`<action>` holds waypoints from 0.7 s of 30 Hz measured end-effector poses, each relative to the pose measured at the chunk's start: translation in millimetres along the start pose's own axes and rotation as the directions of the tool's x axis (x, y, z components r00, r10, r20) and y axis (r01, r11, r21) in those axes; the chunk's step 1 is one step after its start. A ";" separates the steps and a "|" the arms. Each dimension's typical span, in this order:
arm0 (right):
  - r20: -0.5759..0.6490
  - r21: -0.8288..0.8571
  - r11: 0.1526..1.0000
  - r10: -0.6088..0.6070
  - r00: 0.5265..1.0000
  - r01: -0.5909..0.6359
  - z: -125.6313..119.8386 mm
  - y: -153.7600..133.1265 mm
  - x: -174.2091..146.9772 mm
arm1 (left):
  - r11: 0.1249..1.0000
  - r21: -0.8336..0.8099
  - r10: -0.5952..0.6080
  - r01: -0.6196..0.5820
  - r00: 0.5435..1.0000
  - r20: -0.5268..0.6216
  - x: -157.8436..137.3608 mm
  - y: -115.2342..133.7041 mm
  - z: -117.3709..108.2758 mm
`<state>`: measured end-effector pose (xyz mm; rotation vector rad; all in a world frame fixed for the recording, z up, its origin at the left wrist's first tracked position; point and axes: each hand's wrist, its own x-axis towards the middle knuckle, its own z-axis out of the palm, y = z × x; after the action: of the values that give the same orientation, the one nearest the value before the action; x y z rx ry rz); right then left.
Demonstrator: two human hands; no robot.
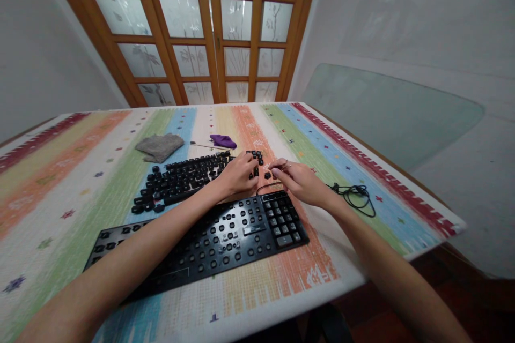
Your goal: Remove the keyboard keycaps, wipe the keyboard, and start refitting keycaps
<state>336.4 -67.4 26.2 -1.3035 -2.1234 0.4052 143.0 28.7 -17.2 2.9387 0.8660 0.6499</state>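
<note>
A black keyboard (237,230) lies tilted across the near part of the table, its main section bare of keycaps and its number pad still capped. Behind it, many loose black keycaps (185,174) are laid out in rows. My left hand (240,171) is over the right end of these rows, fingers curled down among the caps; what they grip, if anything, is hidden. To its right, my right hand (300,179) is closed in a pinch, with a thin light thing at the fingers too small to name. One loose keycap (267,175) sits between the hands.
A folded grey cloth (160,147), a purple cloth (222,141) and a thin stick (207,146) with a dark tip lie beyond the keycaps. A coiled black cable (356,195) is at right. The striped tablecloth (72,193) covers the table; wood-and-glass doors (215,43) stand behind.
</note>
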 end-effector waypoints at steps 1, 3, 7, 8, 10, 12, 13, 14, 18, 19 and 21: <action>-0.006 -0.011 1.000 -0.006 1.000 0.006 1.5 3.5 1.0 | 0.999 -0.034 0.001 -0.001 1.000 -0.006 0.3 0.7 -1.5; -0.020 -0.022 1.000 -0.013 1.000 0.013 4.6 9.4 1.2 | 0.993 -0.115 -0.001 -0.001 1.000 -0.015 1.6 2.7 -4.5; -0.036 0.014 0.999 -0.028 0.999 0.028 9.4 15.7 -1.5 | 0.967 -0.255 -0.022 0.016 0.999 -0.023 8.1 7.1 -8.6; -0.045 0.024 0.999 -0.031 0.998 0.032 9.9 16.3 -2.2 | 0.957 -0.289 -0.021 0.016 1.000 -0.013 10.3 7.7 -9.3; -0.069 0.036 0.999 -0.033 0.997 0.036 10.0 16.6 -3.5 | 0.925 -0.380 0.005 0.006 1.000 0.028 14.5 8.0 -10.1; -0.092 0.045 0.998 -0.031 0.995 0.035 9.3 16.5 -4.6 | 0.879 -0.476 0.036 0.002 0.997 0.071 17.9 7.2 -10.2; -0.098 0.053 0.998 -0.029 0.995 0.034 8.7 16.4 -5.1 | 0.858 -0.514 0.041 0.009 0.995 0.086 19.0 6.6 -10.0; -0.096 0.063 0.998 -0.025 0.995 0.031 8.2 16.3 -5.7 | 0.841 -0.541 0.038 0.021 0.995 0.096 19.9 5.8 -9.5; -0.045 0.093 0.995 -0.017 0.999 0.021 6.7 15.2 -8.0 | 0.788 -0.613 0.012 0.058 0.994 0.110 21.2 2.5 -6.7; -0.035 0.096 0.995 -0.018 0.999 0.021 6.6 14.9 -8.5 | 0.777 -0.627 0.019 0.058 0.993 0.116 21.3 1.7 -6.0; -0.032 0.102 0.994 -0.022 0.999 0.026 7.1 14.6 -9.4 | 0.764 -0.643 0.038 0.055 0.991 0.129 21.0 0.1 -4.7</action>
<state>345.1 -68.5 9.7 -1.2173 -2.0628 0.4750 157.2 39.0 -4.8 2.3091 0.4971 0.5866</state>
